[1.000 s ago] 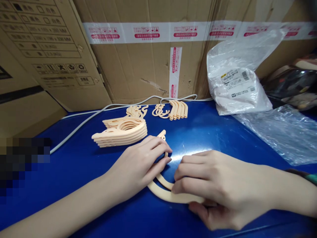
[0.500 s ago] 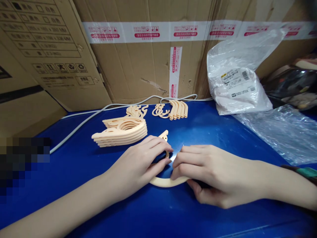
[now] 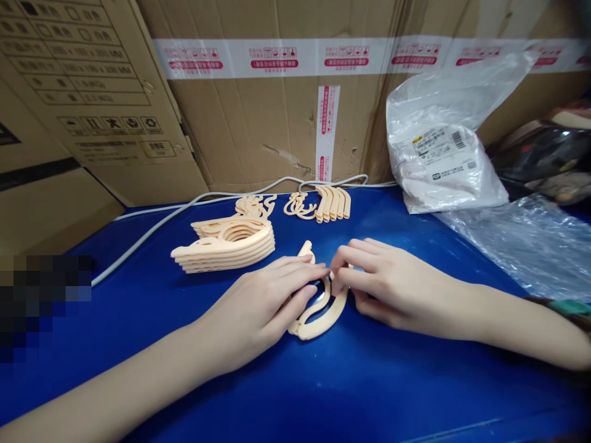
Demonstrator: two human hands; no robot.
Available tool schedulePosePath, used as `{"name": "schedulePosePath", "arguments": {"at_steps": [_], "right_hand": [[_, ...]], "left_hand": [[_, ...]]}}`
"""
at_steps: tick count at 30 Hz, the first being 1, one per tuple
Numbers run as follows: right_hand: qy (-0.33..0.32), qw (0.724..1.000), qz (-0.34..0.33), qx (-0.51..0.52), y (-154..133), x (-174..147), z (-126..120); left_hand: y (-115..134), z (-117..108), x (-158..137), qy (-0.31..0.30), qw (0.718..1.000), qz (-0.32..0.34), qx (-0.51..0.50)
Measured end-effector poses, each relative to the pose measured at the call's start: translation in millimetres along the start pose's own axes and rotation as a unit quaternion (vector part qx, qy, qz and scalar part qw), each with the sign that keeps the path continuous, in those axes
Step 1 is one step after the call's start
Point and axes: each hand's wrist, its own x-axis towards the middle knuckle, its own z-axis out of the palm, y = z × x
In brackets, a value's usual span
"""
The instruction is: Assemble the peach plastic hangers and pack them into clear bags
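A cream plastic folding hanger lies on the blue table, its curved arm bowed toward me. My left hand covers the left part of it, fingers closed together over the plastic. From the right, my right hand pinches the upper end of the curved arm; the exact grip is partly hidden behind the fingers. Beyond my left hand sits a stack of several similar folded hangers. Farther back lie curved arm pieces, a few hook pieces and a pile of thin curved pieces.
Cardboard boxes stand along the back and left of the table. A grey cable runs across the rear and down the left. At the right are a white plastic bag with a label and a clear plastic sheet.
My right hand has moved up and away from me, and the curved arm has swung with it, now lying closer to the hanger's inner curve. My left hand stays nearly in place.
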Motion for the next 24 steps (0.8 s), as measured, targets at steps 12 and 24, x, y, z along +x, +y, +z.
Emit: {"name": "schedulePosePath", "arguments": {"at_steps": [12,24], "right_hand": [[0.008,0.998,0.043,-0.051,3.7,0.3,1.7],[-0.002,0.991,0.101,-0.089,-3.9,0.9,-5.4]], "left_hand": [[-7.0,1.2,-3.7,-0.024,1.000,0.010,-0.006],[-4.5,-0.2,-0.1,0.008,1.000,0.005,0.001]]}}
